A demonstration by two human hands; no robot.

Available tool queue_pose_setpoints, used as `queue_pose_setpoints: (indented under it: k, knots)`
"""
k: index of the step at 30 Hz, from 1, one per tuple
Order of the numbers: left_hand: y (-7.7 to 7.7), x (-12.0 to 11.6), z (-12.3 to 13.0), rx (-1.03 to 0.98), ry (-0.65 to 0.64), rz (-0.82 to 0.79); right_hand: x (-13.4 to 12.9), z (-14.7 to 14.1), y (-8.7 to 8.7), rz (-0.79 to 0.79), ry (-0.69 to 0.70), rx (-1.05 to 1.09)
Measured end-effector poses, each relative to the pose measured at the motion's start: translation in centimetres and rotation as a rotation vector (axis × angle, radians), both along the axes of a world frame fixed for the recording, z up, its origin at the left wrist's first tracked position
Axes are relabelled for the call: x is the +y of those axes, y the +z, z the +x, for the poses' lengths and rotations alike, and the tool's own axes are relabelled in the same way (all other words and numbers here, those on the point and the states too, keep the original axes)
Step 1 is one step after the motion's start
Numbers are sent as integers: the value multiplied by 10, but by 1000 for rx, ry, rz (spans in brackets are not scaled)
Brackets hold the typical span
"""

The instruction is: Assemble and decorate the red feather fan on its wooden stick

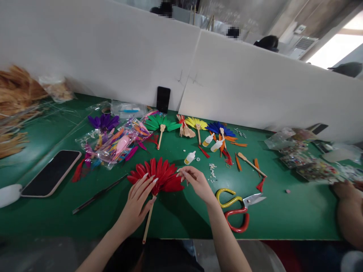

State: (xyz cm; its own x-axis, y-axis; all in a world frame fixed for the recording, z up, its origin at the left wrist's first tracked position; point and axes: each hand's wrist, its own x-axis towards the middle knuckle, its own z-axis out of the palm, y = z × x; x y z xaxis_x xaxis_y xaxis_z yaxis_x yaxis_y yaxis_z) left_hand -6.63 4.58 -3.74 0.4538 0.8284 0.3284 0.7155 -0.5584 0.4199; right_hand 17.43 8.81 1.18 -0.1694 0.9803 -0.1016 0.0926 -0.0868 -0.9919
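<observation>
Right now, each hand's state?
Left hand: open, laid on the red feather fan.
Right hand: fingers curled near the fan's edge; can't tell if holding anything.

Lies as a red feather fan (162, 175) on the green table (181, 223), at the near side, left of middle. Spreads broad, overlapping feathers (153, 166) in a far-facing arc from left to right. Narrows to a slim, straight, pale wooden handle (148, 222), slanting near and slightly left to the table's near edge.
</observation>
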Motion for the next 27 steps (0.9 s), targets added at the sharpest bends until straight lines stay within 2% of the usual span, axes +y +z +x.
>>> queue_pose_setpoints:
  k: [15, 27]
  knots:
    - [-3, 0, -2, -4, -9, -24, 3, -2, -3, 19, -29, 40]
    - [-4, 1, -3, 15, -5, -44, 4, -6, -3, 24, 10, 66]
